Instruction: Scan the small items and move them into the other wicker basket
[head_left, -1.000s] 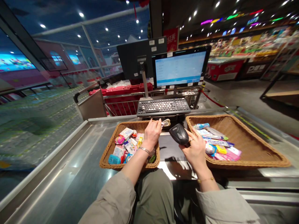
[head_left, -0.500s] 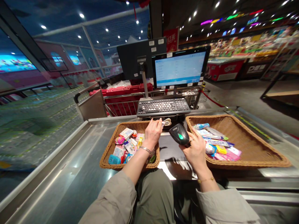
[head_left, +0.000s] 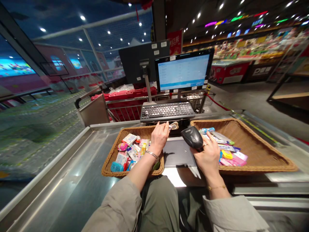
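A small white-and-beige item (head_left: 173,126) is pinched in the fingertips of my left hand (head_left: 159,138), which is closed above the right rim of the left wicker basket (head_left: 106,161). Its exact kind is too small to make out. My right hand (head_left: 208,154) grips a black handheld barcode scanner (head_left: 192,137), its head tilted up and to the left, towards the item but apart from it. Small colourful packages (head_left: 131,153) fill the left basket. The right wicker basket (head_left: 260,141) holds more packages, among them a yellow one (head_left: 227,154), partly hidden by my right hand.
Beyond the baskets are a black keyboard (head_left: 167,110) and a lit monitor (head_left: 183,72) on the metal counter (head_left: 89,174). A grey plate (head_left: 178,154) lies between the baskets. Behind the monitor stand shopping trolleys (head_left: 125,108); a metal cart panel (head_left: 91,108) is at the left.
My right hand and the scanner have shifted slightly right, away from the item. The green light seen on the scanner is no longer visible. My left hand still holds the small item.
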Tool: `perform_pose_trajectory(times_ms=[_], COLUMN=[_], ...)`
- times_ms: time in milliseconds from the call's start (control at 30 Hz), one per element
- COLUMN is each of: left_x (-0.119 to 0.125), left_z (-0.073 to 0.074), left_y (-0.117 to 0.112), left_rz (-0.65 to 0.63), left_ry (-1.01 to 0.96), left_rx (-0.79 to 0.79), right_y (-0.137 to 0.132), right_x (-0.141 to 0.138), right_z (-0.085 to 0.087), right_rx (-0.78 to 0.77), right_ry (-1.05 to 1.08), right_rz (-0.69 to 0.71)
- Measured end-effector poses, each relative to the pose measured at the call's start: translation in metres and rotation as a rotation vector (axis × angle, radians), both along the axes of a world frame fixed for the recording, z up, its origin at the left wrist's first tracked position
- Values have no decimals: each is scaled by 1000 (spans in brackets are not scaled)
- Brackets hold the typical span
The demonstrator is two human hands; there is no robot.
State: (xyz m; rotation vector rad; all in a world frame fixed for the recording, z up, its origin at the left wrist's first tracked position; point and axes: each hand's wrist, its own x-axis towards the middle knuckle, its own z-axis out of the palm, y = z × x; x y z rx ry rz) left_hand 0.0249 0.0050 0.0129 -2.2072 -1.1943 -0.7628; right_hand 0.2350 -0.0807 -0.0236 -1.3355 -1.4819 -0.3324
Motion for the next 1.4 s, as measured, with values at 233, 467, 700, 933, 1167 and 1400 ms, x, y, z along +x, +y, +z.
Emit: perform_pose_trajectory(times_ms=[233,467,700,933,1167,1400], left_x=[16,32,54,79,101,142], left_z=[1,1,2,0,4,-7], left_y=[2,5,2,1,-2,2], left_rz=[-56,-105,-179,-246,-284,-293], left_ry=[-30,-22,12,71,126,187], left_rx=[27,7,16,41,27,6], right_y=[-6,-13,-18,-24,-27,-26], right_x=[11,28,53,76,87,91], right_z=[5,11,7,3,-3,-6], right_rx=[-12,-6,36,75,88,106], right_ry=[66,123,159,256,284,312], right_rz=[-65,-116,-210,-337,-408,-417])
